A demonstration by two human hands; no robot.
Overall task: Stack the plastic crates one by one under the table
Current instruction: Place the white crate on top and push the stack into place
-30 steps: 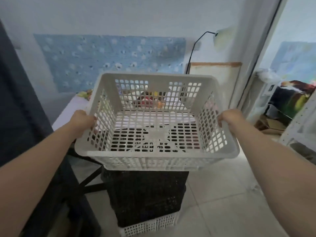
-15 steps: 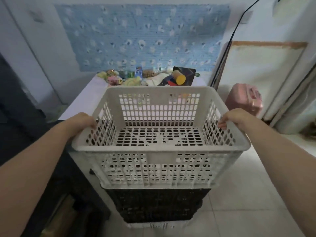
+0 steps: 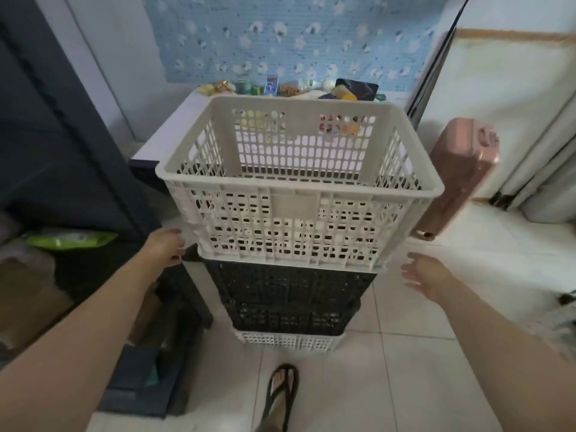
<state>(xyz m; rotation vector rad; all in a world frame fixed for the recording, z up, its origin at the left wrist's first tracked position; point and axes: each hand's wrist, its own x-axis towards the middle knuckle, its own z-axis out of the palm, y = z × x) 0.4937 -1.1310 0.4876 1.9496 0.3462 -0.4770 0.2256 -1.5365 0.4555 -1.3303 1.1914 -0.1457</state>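
The left hand (image 3: 166, 246) is loose, holding nothing, just beside the lower corner of the white crate (image 3: 293, 219) — it sits between both hands, on the black crate (image 3: 290, 294). The right hand (image 3: 425, 275) is free, fingers spread. Better to nudge the corners square first.

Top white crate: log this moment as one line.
stack: top white crate seated on black crate | left hand: open, at its lower corner, contact unclear | right hand: open, apart from crate

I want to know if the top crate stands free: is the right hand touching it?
Apart. Head view: floor tile shows between the right hand and the white top crate.
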